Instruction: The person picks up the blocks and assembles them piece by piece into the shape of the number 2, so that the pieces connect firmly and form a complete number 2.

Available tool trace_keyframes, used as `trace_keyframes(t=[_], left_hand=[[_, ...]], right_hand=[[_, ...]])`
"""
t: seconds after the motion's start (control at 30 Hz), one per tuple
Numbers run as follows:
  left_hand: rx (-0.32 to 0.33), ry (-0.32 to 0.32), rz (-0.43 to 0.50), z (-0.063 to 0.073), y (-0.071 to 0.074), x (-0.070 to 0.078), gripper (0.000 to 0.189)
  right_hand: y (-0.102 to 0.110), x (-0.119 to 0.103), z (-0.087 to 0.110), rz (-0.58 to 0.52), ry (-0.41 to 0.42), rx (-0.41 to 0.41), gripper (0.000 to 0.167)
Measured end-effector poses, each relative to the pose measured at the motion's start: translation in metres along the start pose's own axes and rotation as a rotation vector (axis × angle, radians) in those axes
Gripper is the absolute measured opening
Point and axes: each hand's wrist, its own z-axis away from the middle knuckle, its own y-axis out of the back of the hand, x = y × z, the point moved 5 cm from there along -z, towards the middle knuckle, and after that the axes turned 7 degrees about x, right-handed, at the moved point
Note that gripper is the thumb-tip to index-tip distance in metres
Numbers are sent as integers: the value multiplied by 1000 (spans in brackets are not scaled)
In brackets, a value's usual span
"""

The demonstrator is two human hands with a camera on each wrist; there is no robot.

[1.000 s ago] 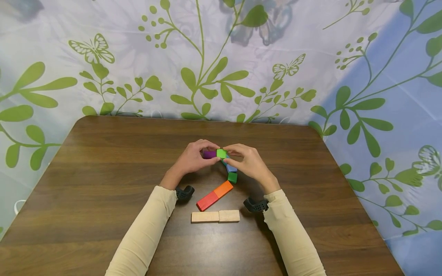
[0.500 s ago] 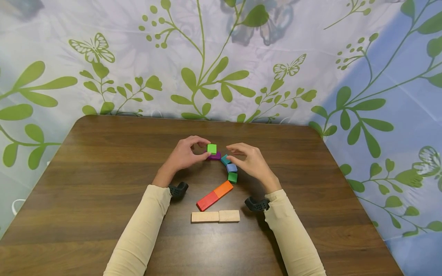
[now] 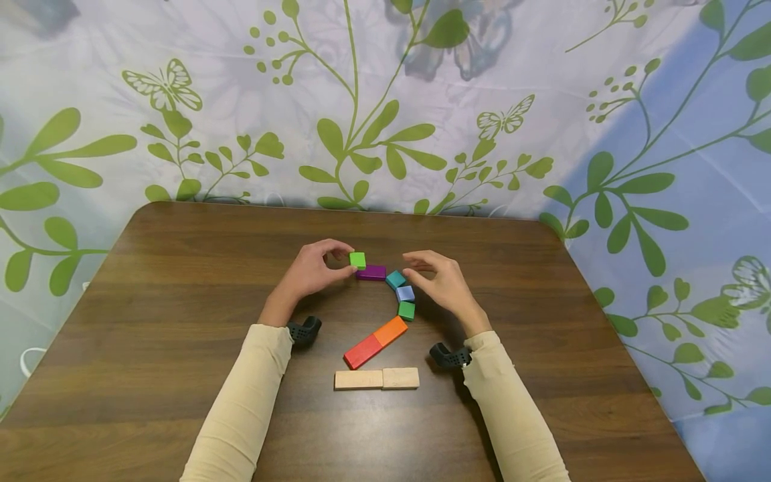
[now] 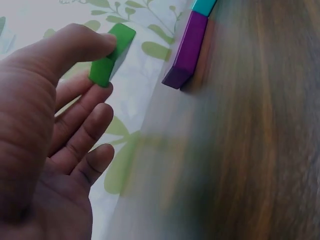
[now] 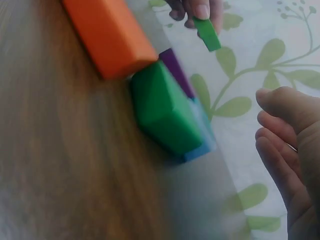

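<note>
My left hand point(image 3: 312, 269) pinches a light green block point(image 3: 358, 260) between thumb and fingers, held above the table at the left end of a purple block point(image 3: 371, 273). In the left wrist view the green block point(image 4: 113, 55) is apart from the purple one point(image 4: 186, 50). My right hand point(image 3: 442, 281) holds nothing, its fingers bent loosely with a gap to the thumb. Beside it a teal block point(image 3: 395, 280), a light blue block point(image 3: 405, 294) and a darker green block point(image 3: 406, 310) curve on from the purple block.
An orange block point(image 3: 390, 331) and a red block point(image 3: 363, 351) lie end to end diagonally. Nearer me, two plain wood blocks point(image 3: 358, 380) form a row on the brown table point(image 3: 181, 375). A leaf-patterned cloth point(image 3: 373, 80) hangs behind the table.
My left hand has carried the light green block leftward, away from my right hand, uncovering the purple and teal blocks. My right hand has let go of the block and shifted slightly right.
</note>
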Motion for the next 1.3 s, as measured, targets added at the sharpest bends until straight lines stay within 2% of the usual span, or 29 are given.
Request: trace_keyframes(t=[0.23, 0.43, 0.57, 0.83, 1.07, 1.3], left_hand=[[-29, 39, -35, 2, 2, -7, 35], [-72, 92, -59, 3, 2, -12, 37], [-89, 101, -61, 4, 2, -15, 38], [-84, 123, -57, 5, 8, -19, 39], [-116, 119, -74, 6, 2, -24, 39], [-116, 117, -81, 7, -1, -30, 38]], right_hand=[[-4, 17, 4, 34, -33, 15, 34], [-4, 33, 9, 18, -71, 35, 39], [-3, 40, 11, 14, -80, 60, 38], [-6, 44, 12, 8, -77, 45, 36], [-7, 45, 12, 18, -96, 34, 35], [-8, 47, 12, 28, -104, 27, 35]])
